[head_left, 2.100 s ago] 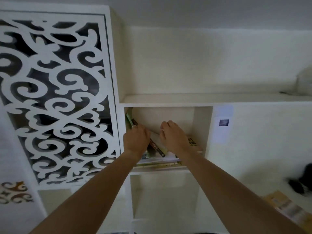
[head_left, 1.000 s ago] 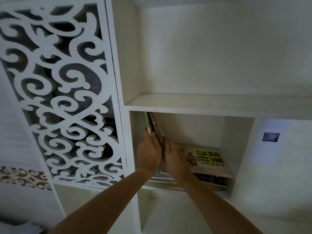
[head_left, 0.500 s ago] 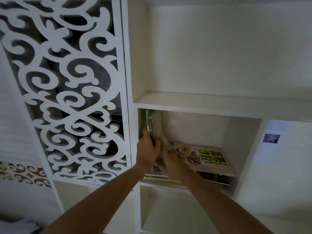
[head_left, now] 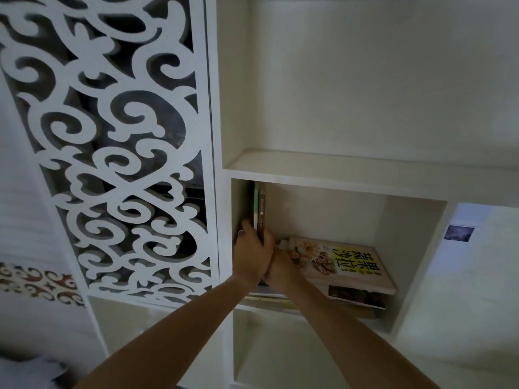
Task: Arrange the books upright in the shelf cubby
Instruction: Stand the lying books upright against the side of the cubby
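White-painted board forms the shelf cubby. Against its left wall two upright books stand, and the left hand curls its grip round their lower edge, probably to stop them tipping. The right hand sits just beside it, its grip hidden, so it cannot be judged. A cookbook lies flat on a low stack, not yet stood up.
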The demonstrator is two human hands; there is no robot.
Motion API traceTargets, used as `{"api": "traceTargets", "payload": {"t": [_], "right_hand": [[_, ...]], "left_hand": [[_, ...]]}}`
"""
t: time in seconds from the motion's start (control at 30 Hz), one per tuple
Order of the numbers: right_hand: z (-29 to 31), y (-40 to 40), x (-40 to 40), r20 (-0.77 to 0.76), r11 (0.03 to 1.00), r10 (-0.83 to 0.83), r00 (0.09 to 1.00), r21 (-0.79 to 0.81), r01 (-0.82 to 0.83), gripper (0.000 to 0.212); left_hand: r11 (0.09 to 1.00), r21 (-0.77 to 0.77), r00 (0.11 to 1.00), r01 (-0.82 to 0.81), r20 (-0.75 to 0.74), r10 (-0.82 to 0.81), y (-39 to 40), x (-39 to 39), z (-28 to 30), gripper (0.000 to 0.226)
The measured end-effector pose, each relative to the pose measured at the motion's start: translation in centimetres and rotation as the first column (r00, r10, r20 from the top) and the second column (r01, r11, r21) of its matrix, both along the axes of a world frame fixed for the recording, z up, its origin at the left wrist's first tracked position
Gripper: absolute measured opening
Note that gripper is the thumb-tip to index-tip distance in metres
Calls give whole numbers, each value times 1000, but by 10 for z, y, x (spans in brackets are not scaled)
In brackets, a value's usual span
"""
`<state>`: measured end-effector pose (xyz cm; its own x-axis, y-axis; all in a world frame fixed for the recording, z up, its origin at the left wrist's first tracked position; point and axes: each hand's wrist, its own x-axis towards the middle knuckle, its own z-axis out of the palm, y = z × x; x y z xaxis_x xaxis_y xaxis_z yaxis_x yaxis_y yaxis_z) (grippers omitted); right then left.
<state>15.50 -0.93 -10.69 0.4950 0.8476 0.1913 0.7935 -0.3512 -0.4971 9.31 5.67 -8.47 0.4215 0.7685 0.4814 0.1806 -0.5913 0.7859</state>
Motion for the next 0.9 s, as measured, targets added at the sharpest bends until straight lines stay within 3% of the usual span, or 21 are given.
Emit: {"api": "traceTargets", "payload": {"t": [0.03,0.1,0.17,0.27,0.3,0.37,0.4,0.47,0.53,0.6,0.7,0.77,0.83,0.9], "right_hand": [[4,1,-4,-33,1000,-12,999,-20,12,5],[6,6,-12,-111,997,-75,991,-19,73,20],[3,11,-15,-181,992,-119,976,9,123,18],[8,7,-15,-93,996,-91,991,-32,89,12],[11,4,-10,-7,998,-38,999,-47,37,14],[17,-7,6,154,995,68,986,-82,-56,66],[21,-16,12,211,992,91,973,-102,-71,80],[22,-28,29,290,985,107,951,-163,-61,76],[22,-37,46,342,979,89,936,-204,-19,66],[23,-44,61,371,971,39,928,-234,53,64],[32,-65,72,398,956,-66,915,-236,172,43],[37,-80,76,417,960,-146,897,-159,230,35],[38,-92,82,439,951,-212,873,-111,287,28],[37,-98,86,438,944,-253,863,-83,320,24]], "left_hand": [[999,-15,999,-30,-19,30,-1,0,2,34],[997,-35,994,-73,-81,70,-2,-1,6,27],[994,-46,980,-101,-176,92,-2,-5,10,30],[992,-46,938,-119,-333,97,-3,-15,21,43],[993,4,904,-122,-412,112,-4,-20,26,46],[974,211,761,-83,-618,199,-3,-27,33,44],[954,296,675,-41,-696,245,-4,-29,36,39],[904,422,577,62,-755,313,-13,-26,40,31],[847,497,580,186,-752,314,-30,-13,37,27],[790,540,633,290,-727,265,-49,4,28,28],[733,557,709,390,-690,147,-61,22,17,26],[690,481,687,540,-726,-32,-57,33,6,45],[620,309,501,721,-851,-159,-53,41,-9,89],[572,282,431,770,-891,-140,-53,48,-27,118]]}}
